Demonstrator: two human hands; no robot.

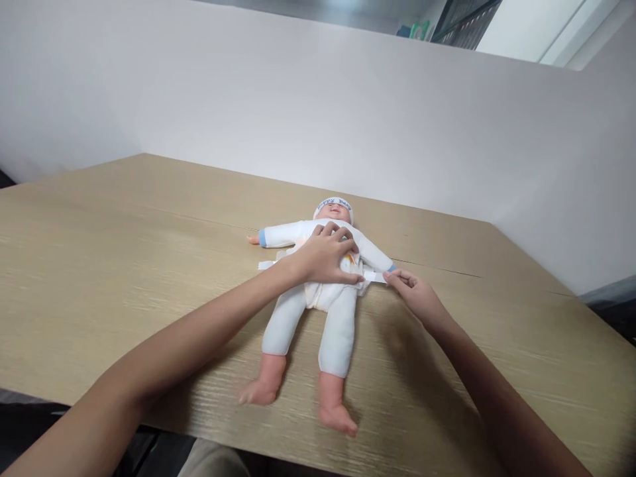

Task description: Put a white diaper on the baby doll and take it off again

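Observation:
A baby doll (338, 338) in a white outfit with blue cuffs lies on its back, head away from me and bare feet towards me. Around its hips is a white diaper (318, 298), with one tab (266, 265) sticking out at the left. My left hand (330, 255) rests spread over the doll's belly and the diaper's front, hiding much of both. Beside the doll's right-hand side in view, my right hand (410, 291) pinches the end of the other diaper tab (375, 276), which is stretched outwards.
The doll lies on a wide wooden table (149, 265) with a thin seam across it. Behind the table stands a pale wall (248, 99), with a glass opening above. The table's near edge runs just beyond my lap.

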